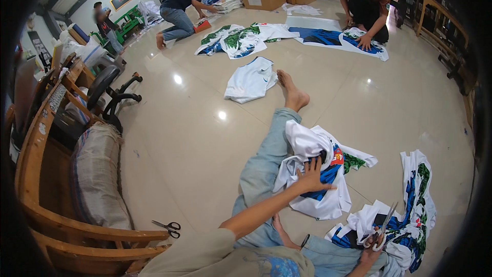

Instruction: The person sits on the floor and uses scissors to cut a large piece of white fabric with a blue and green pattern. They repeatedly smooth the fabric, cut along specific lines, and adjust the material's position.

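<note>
Head view | left hand (310, 176) is pressing, fingers spread, grasping nothing, on crumpled white-blue printed jersey (312, 174) lying over the outstretched leg | right hand (373, 241) is gripping silver scissors (383, 225) above another rumpled jersey (410, 220) | black-handled scissors (168, 228) are lying on glossy tile beside wooden bench (36, 149)

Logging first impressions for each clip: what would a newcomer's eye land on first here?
First, the left hand spread flat on a white-and-blue printed garment on the person's lap. At lower right, the right hand grips scissors over another printed garment. Black-handled scissors lie on the floor beside a wooden bench.
</note>
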Tool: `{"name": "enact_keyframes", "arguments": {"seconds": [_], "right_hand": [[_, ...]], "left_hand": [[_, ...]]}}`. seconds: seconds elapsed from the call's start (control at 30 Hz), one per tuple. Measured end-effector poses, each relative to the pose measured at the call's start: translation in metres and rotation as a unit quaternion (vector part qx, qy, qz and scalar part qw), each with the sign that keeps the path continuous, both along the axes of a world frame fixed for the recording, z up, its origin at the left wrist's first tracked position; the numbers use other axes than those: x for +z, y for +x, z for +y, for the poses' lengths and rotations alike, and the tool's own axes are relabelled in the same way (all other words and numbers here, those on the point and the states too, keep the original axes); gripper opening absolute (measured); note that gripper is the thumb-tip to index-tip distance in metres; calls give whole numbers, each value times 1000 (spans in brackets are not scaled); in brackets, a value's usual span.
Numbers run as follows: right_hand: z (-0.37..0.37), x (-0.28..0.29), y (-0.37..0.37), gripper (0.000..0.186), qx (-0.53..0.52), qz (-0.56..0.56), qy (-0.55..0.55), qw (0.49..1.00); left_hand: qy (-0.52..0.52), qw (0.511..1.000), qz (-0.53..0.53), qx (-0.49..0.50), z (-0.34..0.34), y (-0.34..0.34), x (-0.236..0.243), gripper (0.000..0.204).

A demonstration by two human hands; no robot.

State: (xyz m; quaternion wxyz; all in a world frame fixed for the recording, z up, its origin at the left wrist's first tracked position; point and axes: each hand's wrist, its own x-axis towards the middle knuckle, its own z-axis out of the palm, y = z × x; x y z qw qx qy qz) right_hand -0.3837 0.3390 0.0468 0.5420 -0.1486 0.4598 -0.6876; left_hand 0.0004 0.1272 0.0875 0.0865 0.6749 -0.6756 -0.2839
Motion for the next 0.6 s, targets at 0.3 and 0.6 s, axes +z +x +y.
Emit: {"name": "enact_keyframes", "arguments": {"seconds": [0.3,0.6], "right_hand": [[9,-13,-7,48,-35,1,21,999],[4,-43,-24,49,9,-19,3,1000]], "left_hand": [[-157,971,-115,141,-38,-16,-54,144],[36,971,171,164,-64,76,-48,81]]}}
